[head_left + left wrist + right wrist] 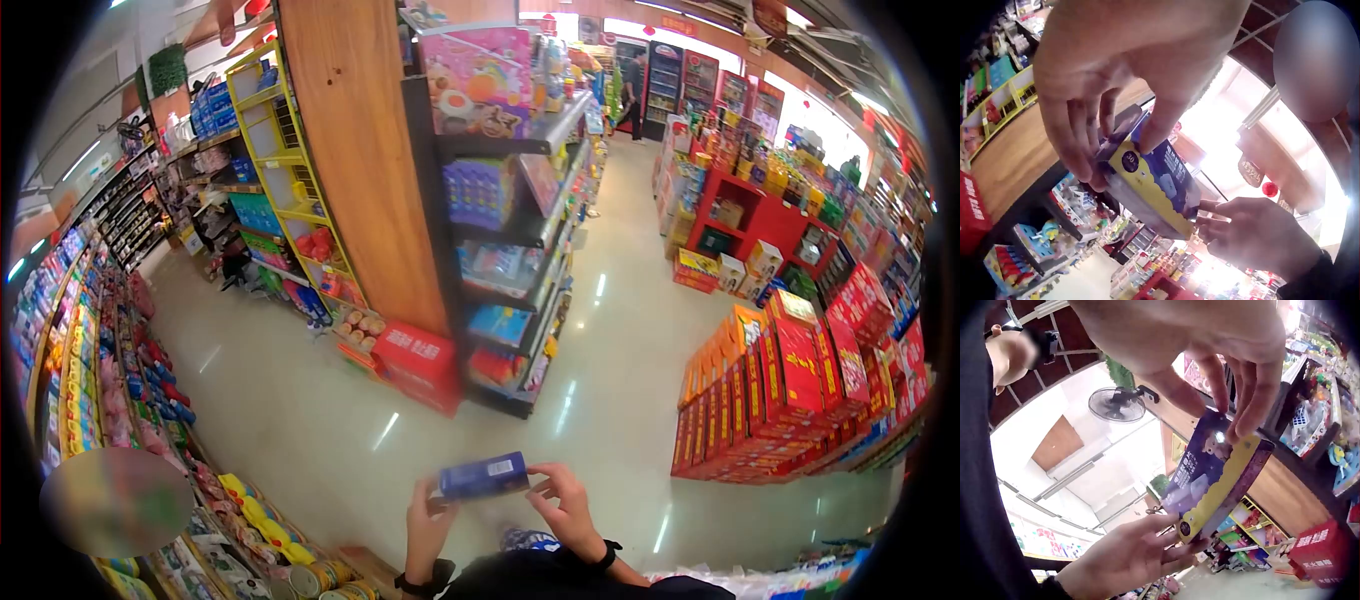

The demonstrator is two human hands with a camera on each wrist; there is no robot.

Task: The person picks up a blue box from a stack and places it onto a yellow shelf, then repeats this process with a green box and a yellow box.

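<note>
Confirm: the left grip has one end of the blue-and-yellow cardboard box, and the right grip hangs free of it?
The right grip isn't free: the head view shows its fingers on the other end of the blue-and-yellow cardboard box. The left grip does have one end.

A dark-blue, oblong box (478, 479) is looking closed and is lying lengthwise in mid-air between the left hand (428, 522) and the right hand (567, 511), whose fingers are gripping its ends; one side is showing a white barcode patch (500, 467); another is bearing pale lettering, a small animal picture (1217, 445) and a wavy-edged yellow band (1232, 472) with dark round marks.
</note>
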